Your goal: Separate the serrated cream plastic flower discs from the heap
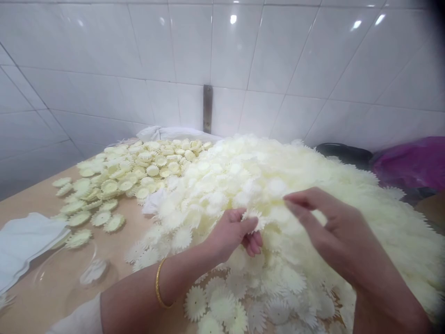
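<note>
A big heap of cream-white toothed paper discs (pixel 278 185) covers the right half of the tan table (pixel 41 195). My left hand (pixel 232 234), with a gold bangle on the wrist, pinches one small toothed disc (pixel 254 216) between thumb and fingers, just above the heap. My right hand (pixel 323 227) hovers close to the right of that disc, fingers curled and pointing left towards it, holding nothing that I can see. Further back on the left lies a spread of finished-looking yellowish cup-shaped discs (pixel 139 169).
A folded white cloth (pixel 24 243) lies at the left edge, beside a clear plastic sheet (pixel 69 269). Loose flat discs (pixel 222 306) are scattered near the front. White tiled walls (pixel 243 60) close in behind; a dark object (pixel 342 153) and a purple bag (pixel 413 162) sit at the right.
</note>
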### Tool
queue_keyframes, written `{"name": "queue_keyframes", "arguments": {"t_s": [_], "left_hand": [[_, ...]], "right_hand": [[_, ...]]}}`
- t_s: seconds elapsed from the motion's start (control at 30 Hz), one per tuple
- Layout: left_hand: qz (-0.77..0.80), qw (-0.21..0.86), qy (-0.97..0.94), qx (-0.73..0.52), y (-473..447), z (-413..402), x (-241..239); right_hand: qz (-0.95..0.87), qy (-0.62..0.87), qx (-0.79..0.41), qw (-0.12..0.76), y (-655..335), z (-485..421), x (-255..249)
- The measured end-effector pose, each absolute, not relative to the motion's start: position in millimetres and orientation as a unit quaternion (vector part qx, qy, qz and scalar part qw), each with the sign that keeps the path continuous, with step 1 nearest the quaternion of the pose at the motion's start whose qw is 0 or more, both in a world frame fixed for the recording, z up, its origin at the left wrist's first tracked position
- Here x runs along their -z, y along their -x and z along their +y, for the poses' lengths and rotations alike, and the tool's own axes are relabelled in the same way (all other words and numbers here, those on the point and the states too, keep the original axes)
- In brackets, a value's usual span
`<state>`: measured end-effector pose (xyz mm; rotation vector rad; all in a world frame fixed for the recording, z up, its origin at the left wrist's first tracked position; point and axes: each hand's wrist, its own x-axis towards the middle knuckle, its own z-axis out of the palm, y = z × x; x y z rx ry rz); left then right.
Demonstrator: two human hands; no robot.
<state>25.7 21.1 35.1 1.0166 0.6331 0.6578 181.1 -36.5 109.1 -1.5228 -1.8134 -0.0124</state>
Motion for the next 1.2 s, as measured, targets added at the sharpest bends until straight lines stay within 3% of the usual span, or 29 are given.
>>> {"name": "queue_keyframes", "arguments": {"t_s": [0.2, 0.47, 0.87, 1.2], "left_hand": [[0.296, 0.745, -0.509, -0.313, -22.5, 18.9, -41.4], [0.351, 0.702, -0.521, -0.335, -23.8, 21.2, -36.2], [0.273, 0.746, -0.523, -0.311, -23.0, 23.4, -45.7], [0.307, 0.697, -0.561, -0.324, -24.1, 23.6, -37.1]], "right_hand": [[-0.764, 0.551, -0.13, 0.311, -161.2, -28.3, -99.5], [-0.766, 0.538, -0.163, 0.311, -160.4, -22.4, -91.9], [-0.71, 0.553, -0.274, 0.339, -172.0, -11.8, -88.7], [-0.746, 0.534, -0.23, 0.325, -163.2, -16.0, -87.9]]}}
